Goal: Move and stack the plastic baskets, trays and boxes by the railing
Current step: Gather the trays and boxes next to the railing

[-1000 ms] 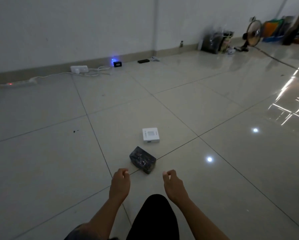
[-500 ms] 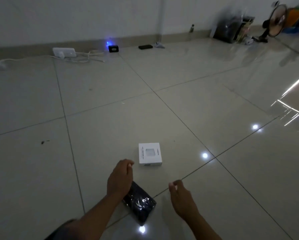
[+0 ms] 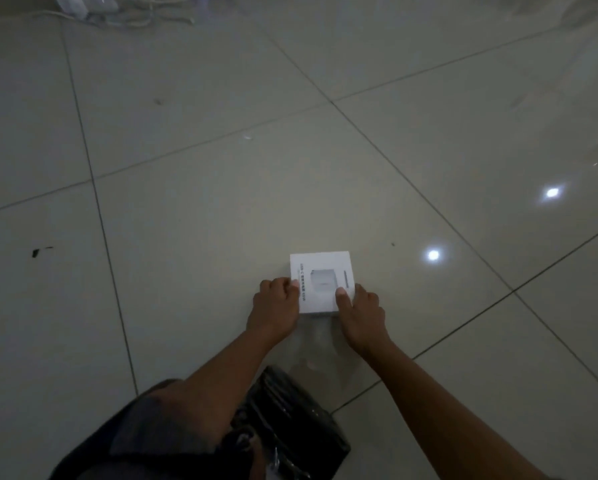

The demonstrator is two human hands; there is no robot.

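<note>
White carton box point(image 3: 320, 281) lying flat on tiled floor point(image 3: 186, 202), now gripped at both near corners; half second ago both hands hovering short of it, holding nothing. Meaning: pickup probably starting, box not yet lifted.

Left hand point(image 3: 274, 309) pinching near-left edge, fingers curled. Right hand point(image 3: 360, 315) clamping near-right edge, thumb lying on top face. Both arms reaching forward.

Black wrapped box point(image 3: 290, 424) sitting nearer body, untouched. Power strip point(image 3: 86, 3) with cables lying far off.
</note>
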